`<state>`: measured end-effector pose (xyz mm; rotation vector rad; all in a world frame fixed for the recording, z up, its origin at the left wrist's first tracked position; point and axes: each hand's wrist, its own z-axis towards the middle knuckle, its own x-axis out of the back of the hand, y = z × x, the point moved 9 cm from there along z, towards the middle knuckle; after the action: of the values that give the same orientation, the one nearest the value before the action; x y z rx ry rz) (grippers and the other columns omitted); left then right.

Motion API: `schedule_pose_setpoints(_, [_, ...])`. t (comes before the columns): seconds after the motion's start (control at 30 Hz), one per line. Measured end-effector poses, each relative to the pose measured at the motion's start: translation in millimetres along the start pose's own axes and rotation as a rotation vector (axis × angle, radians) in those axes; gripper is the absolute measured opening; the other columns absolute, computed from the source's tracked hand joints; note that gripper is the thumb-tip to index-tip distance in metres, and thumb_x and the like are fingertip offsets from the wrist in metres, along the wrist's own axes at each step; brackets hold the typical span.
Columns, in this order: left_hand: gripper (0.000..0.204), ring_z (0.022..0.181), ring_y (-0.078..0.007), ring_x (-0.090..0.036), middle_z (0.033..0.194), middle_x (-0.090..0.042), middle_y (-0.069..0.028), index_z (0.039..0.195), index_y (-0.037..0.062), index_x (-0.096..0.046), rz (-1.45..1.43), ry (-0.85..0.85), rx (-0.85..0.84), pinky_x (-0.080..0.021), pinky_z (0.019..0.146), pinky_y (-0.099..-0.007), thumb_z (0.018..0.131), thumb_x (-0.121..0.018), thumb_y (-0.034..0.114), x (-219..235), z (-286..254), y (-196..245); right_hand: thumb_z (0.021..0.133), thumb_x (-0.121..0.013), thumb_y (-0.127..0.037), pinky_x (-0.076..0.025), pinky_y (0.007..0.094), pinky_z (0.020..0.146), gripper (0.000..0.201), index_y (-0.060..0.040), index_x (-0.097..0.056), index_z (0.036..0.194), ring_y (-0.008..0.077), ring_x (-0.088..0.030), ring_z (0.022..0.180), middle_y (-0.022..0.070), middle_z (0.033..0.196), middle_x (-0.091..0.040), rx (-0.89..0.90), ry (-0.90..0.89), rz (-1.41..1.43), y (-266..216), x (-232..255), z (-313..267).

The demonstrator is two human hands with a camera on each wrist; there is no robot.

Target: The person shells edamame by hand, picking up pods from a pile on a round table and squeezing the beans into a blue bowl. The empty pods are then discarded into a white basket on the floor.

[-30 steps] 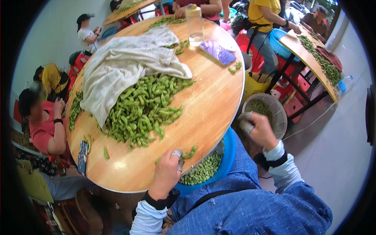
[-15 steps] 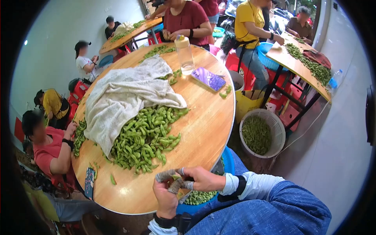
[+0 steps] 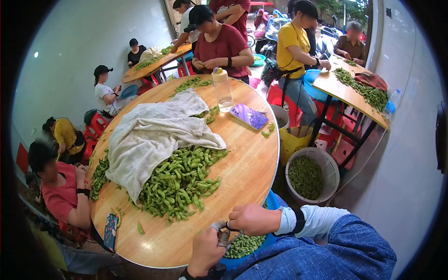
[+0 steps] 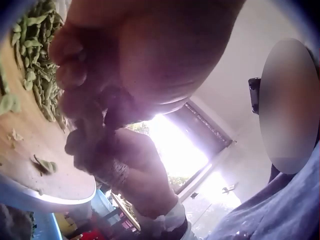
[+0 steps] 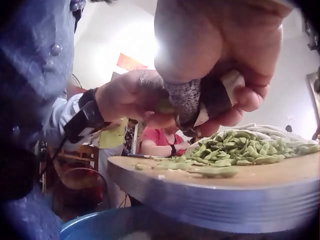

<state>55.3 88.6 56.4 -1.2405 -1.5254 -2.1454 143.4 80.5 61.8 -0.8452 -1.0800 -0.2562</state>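
Both hands meet over the near edge of the round table [image 3: 254, 156], with grey tape wrapped on some fingers. My left hand [image 3: 205, 252] pinches a green soybean pod [image 5: 165, 106], mostly hidden by fingers. Against it come the curled thumb and fingers of my right hand [image 3: 254, 219], which grip at the same pod. Below them a blue basin [image 3: 272, 199] holds shelled green beans [image 3: 245, 244]. A heap of soybean pods [image 3: 175, 186] lies on the table beyond the hands, partly under a pale towel [image 3: 149, 133].
A bottle [image 3: 222, 91] and a purple phone [image 3: 249, 116] stand and lie farther back. Another phone [image 3: 110, 232] is near the left edge. On the floor at right, a white basket [image 3: 332, 170] contains pods or husks. Several people sit or stand around.
My right hand has come from beside the white basket to meet the left hand over the blue basin. Both have since stayed together there, while the head view has tilted up.
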Motion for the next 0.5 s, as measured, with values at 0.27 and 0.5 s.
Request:
schedule_pose_setpoints(0.27, [0.026, 0.066, -0.0341, -0.055, 0.07, -0.056, -0.0194, 0.094, -0.0003, -0.052, -0.205, -0.466, 0.13, -0.042, 0.059, -0.0394, 0.07, -0.052, 0.01, -46, -16, -36, 0.062, -0.054, -0.009, -0.045, 0.0369, 0.061, 0.013, -0.0031, -0.053, 0.074, 0.0278, -0.051, 0.073, 0.0094, 0.071, -0.049, 0.12, -0.059, -0.049, -6, -16, 1])
schedule_pose_setpoints(0.5, [0.013, 0.067, -0.0159, -0.055, 0.074, -0.059, -0.0111, 0.093, -0.0016, -0.053, -0.819, -0.04, 0.303, -0.042, 0.061, -0.0273, 0.083, -0.049, 0.007, -45, -22, -53, 0.082, -0.056, -0.012, -0.044, 0.0268, 0.072, 0.024, 0.0033, -0.055, 0.101, 0.0152, -0.056, 0.077, 0.0114, 0.082, -0.061, -0.372, 0.305, 0.791, 45, -1, -12])
